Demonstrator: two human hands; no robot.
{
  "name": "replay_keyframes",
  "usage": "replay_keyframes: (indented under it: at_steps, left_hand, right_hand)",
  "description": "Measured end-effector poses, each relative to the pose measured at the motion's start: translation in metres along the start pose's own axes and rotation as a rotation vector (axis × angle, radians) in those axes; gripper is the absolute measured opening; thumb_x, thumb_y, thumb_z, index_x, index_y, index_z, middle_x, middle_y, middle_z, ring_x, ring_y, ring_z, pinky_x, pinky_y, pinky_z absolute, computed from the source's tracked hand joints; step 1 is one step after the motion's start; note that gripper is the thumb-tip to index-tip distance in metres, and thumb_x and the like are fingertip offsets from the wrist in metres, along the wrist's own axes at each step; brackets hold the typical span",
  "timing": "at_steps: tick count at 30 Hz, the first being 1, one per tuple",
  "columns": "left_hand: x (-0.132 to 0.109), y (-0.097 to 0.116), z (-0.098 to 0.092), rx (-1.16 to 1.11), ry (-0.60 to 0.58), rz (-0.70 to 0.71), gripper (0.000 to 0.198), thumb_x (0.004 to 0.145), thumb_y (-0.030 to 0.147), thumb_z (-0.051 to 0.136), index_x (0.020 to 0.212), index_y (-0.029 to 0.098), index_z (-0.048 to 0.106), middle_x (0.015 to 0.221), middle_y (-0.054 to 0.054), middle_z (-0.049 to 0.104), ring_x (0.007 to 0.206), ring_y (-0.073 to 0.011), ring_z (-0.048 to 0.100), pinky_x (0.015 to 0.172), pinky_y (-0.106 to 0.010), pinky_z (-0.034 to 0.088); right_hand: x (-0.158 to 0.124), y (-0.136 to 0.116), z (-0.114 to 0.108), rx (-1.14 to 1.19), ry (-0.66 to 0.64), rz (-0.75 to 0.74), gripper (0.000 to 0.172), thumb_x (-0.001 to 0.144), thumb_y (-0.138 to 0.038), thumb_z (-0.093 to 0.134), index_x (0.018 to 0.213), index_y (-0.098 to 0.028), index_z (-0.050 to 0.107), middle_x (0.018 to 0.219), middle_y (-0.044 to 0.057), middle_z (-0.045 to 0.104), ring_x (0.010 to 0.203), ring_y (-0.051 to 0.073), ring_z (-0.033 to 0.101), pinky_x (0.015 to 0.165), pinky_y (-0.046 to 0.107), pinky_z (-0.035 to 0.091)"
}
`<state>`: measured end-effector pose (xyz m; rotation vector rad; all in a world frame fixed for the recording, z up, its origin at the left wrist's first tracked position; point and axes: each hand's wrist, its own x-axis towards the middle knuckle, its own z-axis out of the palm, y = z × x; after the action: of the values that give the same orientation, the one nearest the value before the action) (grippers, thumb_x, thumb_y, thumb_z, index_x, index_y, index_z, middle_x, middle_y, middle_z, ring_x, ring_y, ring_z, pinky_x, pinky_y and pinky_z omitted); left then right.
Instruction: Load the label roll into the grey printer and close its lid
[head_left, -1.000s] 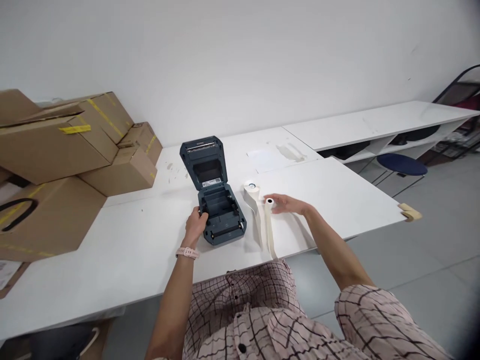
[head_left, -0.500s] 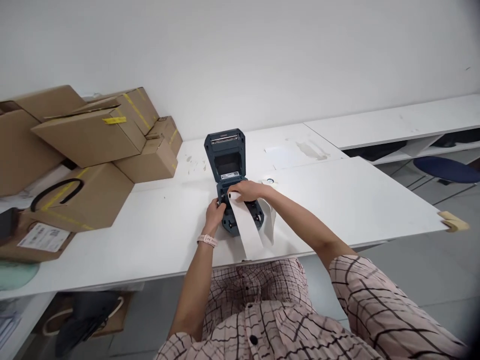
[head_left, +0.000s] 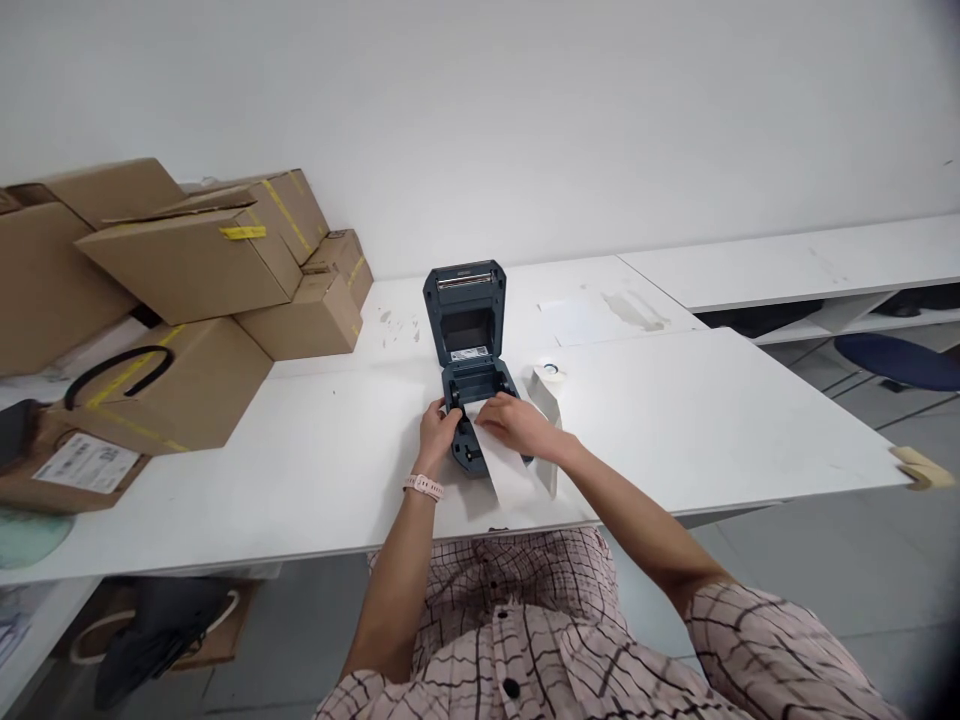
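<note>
Gripping an open printer on the table with the left hand, right hand curled over a paper strip, its hold unclear, printer label and box label unreadable

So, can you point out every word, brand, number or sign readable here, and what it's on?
Nothing here can be read for certain.
White label on the lower left box: print too small and blurred.
Sticker by the open printer's hinge: too small.
Yellow tape on a stacked box: any print too blurred.
</note>
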<state>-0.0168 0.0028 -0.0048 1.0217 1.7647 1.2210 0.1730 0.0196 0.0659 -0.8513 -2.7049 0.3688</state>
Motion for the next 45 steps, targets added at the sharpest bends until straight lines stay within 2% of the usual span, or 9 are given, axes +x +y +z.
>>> replay_keyframes:
  at_steps: [3,7,11,14,18,26,32,42,45]
  left_hand:
    - [-0.004,0.001,0.002,-0.135,0.005,-0.044,0.054,0.075,0.033,0.069,0.124,0.013,0.060,0.082,-0.004,0.067,0.069,-0.0167,0.064,0.063,-0.027,0.050]
    - [-0.007,0.004,0.003,-0.200,0.010,-0.074,0.053,0.074,0.031,0.071,0.123,0.015,0.059,0.083,-0.004,0.067,0.070,-0.0168,0.066,0.064,-0.027,0.051]
    - [-0.009,0.005,0.003,-0.201,0.012,-0.068,0.054,0.074,0.035,0.074,0.122,0.015,0.060,0.084,-0.004,0.068,0.072,-0.0175,0.067,0.065,-0.028,0.052]
    - [-0.009,0.005,0.002,-0.190,0.005,-0.057,0.054,0.074,0.037,0.074,0.122,0.015,0.060,0.086,-0.005,0.069,0.073,-0.0177,0.067,0.066,-0.028,0.051]
    - [-0.007,0.003,0.002,-0.157,0.006,-0.052,0.057,0.074,0.040,0.075,0.123,0.015,0.060,0.082,-0.004,0.068,0.070,-0.0173,0.066,0.064,-0.028,0.050]
    - [-0.006,0.004,0.001,-0.206,-0.005,-0.069,0.064,0.070,0.042,0.082,0.123,0.015,0.060,0.080,-0.004,0.067,0.066,-0.0163,0.065,0.060,-0.026,0.049]
    - [-0.009,0.008,0.002,-0.239,0.009,-0.058,0.062,0.067,0.039,0.084,0.119,0.014,0.062,0.076,-0.003,0.067,0.062,-0.0156,0.062,0.056,-0.025,0.046]
    - [-0.007,0.004,0.002,-0.267,0.015,-0.057,0.065,0.066,0.040,0.085,0.121,0.015,0.062,0.089,-0.007,0.070,0.072,-0.0173,0.066,0.063,-0.028,0.051]
    - [-0.008,0.005,0.002,-0.257,0.011,-0.059,0.065,0.067,0.043,0.085,0.121,0.015,0.062,0.086,-0.006,0.069,0.070,-0.0164,0.066,0.062,-0.027,0.051]
  right_hand:
    - [-0.026,-0.013,0.015,-0.005,0.119,0.027,0.029,0.098,-0.009,0.050,0.115,-0.017,0.072,0.118,0.012,0.074,0.106,0.028,0.066,0.089,0.041,0.056]
    - [-0.043,-0.023,0.031,-0.013,0.181,0.080,0.037,0.094,-0.002,0.050,0.119,-0.020,0.072,0.128,0.012,0.070,0.111,0.029,0.067,0.092,0.046,0.058]
    - [-0.046,-0.028,0.036,-0.001,0.229,0.074,0.041,0.092,0.000,0.048,0.121,-0.017,0.071,0.131,0.015,0.069,0.113,0.030,0.065,0.096,0.048,0.057]
    - [-0.046,-0.032,0.038,-0.021,0.249,0.072,0.041,0.092,-0.001,0.046,0.121,-0.018,0.071,0.130,0.015,0.069,0.109,0.031,0.065,0.094,0.049,0.058]
    - [-0.046,-0.038,0.040,-0.073,0.269,0.082,0.036,0.095,-0.006,0.045,0.118,-0.017,0.070,0.128,0.016,0.069,0.103,0.032,0.065,0.089,0.050,0.058]
    - [-0.049,-0.038,0.046,-0.096,0.335,0.051,0.030,0.099,-0.009,0.046,0.119,-0.015,0.068,0.128,0.015,0.069,0.106,0.030,0.065,0.087,0.047,0.059]
    - [-0.049,-0.039,0.042,-0.137,0.312,0.044,0.029,0.099,-0.009,0.048,0.117,-0.014,0.069,0.129,0.014,0.069,0.104,0.029,0.065,0.087,0.045,0.059]
    - [-0.049,-0.047,0.046,-0.173,0.287,0.085,0.028,0.097,-0.007,0.048,0.119,-0.012,0.066,0.130,0.016,0.067,0.106,0.031,0.062,0.088,0.046,0.056]
    - [-0.050,-0.050,0.045,-0.178,0.267,0.099,0.027,0.097,-0.008,0.048,0.118,-0.013,0.065,0.132,0.016,0.066,0.107,0.031,0.062,0.089,0.046,0.056]
